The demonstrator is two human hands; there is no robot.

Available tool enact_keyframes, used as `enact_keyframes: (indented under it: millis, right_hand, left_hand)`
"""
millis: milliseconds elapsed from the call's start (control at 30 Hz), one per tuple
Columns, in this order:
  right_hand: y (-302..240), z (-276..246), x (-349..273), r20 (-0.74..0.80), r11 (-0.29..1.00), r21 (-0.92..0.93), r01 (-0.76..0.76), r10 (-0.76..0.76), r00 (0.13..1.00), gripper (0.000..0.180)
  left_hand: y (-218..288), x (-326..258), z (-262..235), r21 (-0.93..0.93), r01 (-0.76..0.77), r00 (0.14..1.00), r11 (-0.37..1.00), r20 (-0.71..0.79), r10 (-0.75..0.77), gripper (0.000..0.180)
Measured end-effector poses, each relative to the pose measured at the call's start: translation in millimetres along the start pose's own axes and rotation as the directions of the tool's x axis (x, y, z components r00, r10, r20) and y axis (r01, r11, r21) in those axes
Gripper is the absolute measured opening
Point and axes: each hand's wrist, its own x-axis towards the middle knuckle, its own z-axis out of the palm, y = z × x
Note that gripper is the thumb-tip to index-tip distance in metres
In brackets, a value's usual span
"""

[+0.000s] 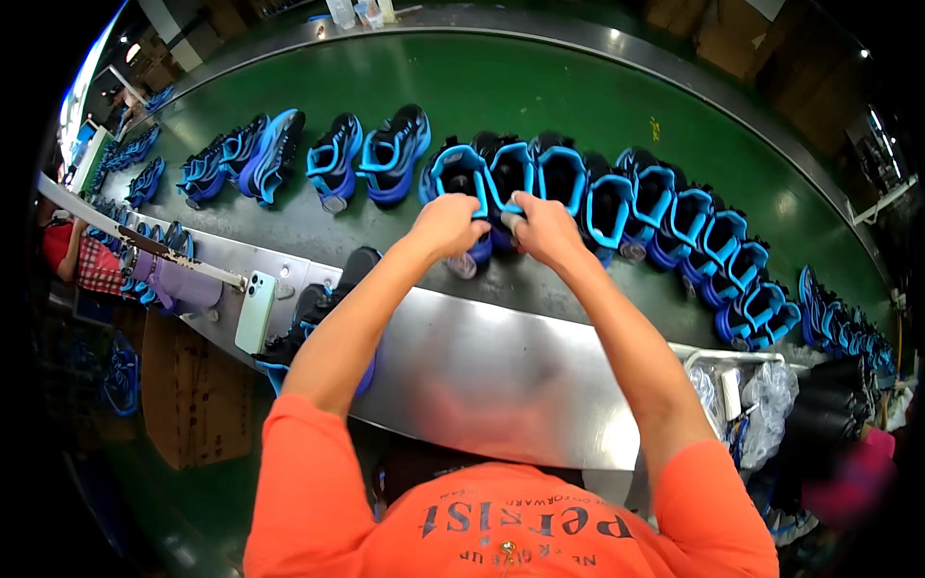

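Note:
Black sneakers with bright blue collars and blue-purple soles stand in a row on the green conveyor belt. My left hand (pixel 448 227) is closed on the heel collar of one sneaker (pixel 459 162), with the fingers partly inside it. Just beside it, my right hand (pixel 547 229) pinches the heel of the adjoining sneaker (pixel 511 166). Both heels face me and the toes point away. The undersides of the two shoes are mostly hidden behind my hands. Close on the right stands another sneaker (pixel 561 173), not held.
The green belt (pixel 540 82) curves across the view behind a metal ledge (pixel 482 371). More sneakers (pixel 390 154) line it on both sides. A light green phone (pixel 255 313) leans at the ledge's left. At the right are a wire basket (pixel 699 361) and clear plastic bags (pixel 769 409).

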Motion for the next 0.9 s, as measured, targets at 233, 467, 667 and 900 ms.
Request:
enact_keyframes:
  millis: [233, 467, 667, 900]
  right_hand:
    - [-28, -64, -235, 0.388, 0.98, 0.15, -0.132, 0.064, 0.919, 0.029]
    - [-43, -79, -315, 0.358, 0.938, 0.31, -0.153, 0.034, 0.933, 0.041]
    - [-30, -49, -280, -0.088, 0.973, 0.002, 0.232, -0.231, 0.969, 0.07]
    - [-7, -19, -277, -0.011, 0.952, 0.306, -0.025, 0.029, 1.0, 0.043]
  left_hand:
    - [91, -221, 8, -0.198, -0.205, 0.977, 0.959, 0.017, 0.212, 0.018]
    - [111, -288, 16, -0.56, -0.02, 0.993, 0.828, 0.088, 0.083, 0.029]
    - [126, -255, 21, -0.106, -0.13, 0.944, 0.986, -0.317, 0.09, 0.04]
    - [129, -244, 41, -0.232, -0.177, 0.96, 0.957, -0.253, 0.116, 0.035]
